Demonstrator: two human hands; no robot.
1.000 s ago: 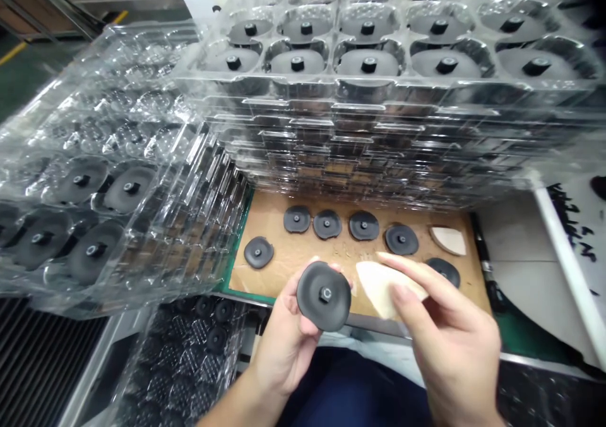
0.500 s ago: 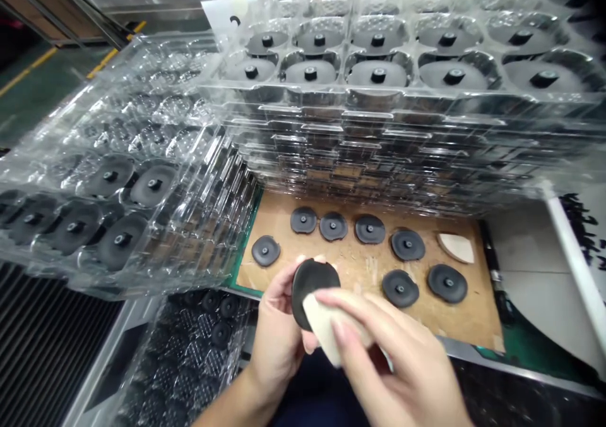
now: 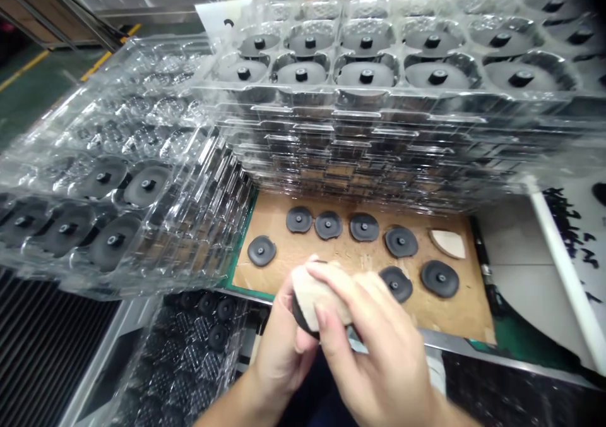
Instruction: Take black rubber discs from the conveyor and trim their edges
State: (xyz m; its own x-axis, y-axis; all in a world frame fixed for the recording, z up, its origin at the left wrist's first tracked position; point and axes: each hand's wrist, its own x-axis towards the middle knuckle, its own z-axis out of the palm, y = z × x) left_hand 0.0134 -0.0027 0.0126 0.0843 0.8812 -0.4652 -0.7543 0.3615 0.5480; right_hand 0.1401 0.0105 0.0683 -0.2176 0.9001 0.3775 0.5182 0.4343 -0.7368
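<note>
Black disc [image 3: 298, 315], pad [image 3: 313, 294], brown board [image 3: 274, 266], tray stacks [image 3: 379, 130]

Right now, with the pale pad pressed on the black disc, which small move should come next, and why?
Probably slide the pale pad across the black disc toward its lower-left edge. The right hand presses the pad over most of the disc, the left hand grips the disc from beneath, and only that dark edge shows uncovered.

Bright, even light from overhead; shadows are faint. White glare sparkles across the clear trays [image 3: 360, 117] from 9 to 2 o'clock. At 6 o'clock the left hand [image 3: 279, 345] and right hand [image 3: 379, 357] are motion-blurred. Edges bow and smear, and the corner at 1 o'clock darkens.
</note>
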